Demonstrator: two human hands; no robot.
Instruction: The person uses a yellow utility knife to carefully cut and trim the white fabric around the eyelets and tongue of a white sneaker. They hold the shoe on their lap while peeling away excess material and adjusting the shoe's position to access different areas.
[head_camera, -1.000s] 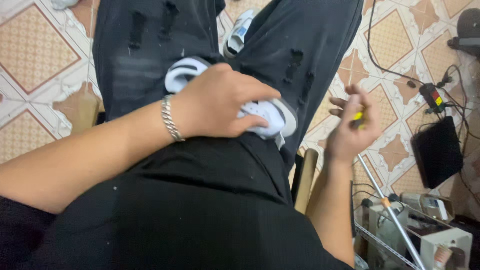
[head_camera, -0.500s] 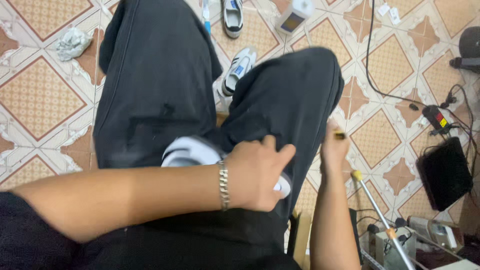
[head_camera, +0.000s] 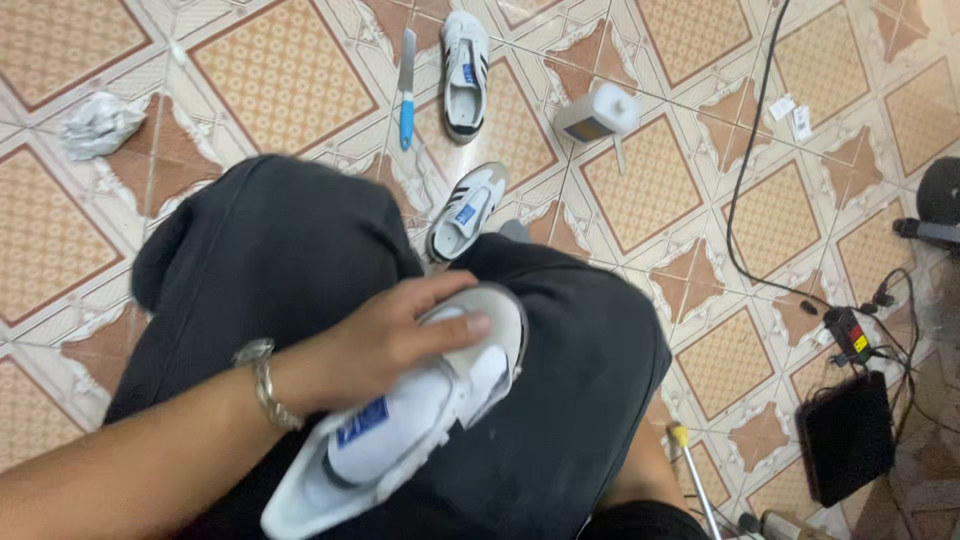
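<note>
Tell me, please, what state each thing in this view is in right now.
Left hand: gripping the white sneaker.
White sneaker: held on the lap, opening up.
Two sneakers on the floor: lying apart, openings up.
White bottle: lying on its side.
Blue-handled tool: flat on the tiles.
Crumpled cloth: bunched up.
Right hand: out of view.

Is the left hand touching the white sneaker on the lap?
Touching. The head view shows the left hand laid over the white sneaker, fingers pressed on its toe.
</note>
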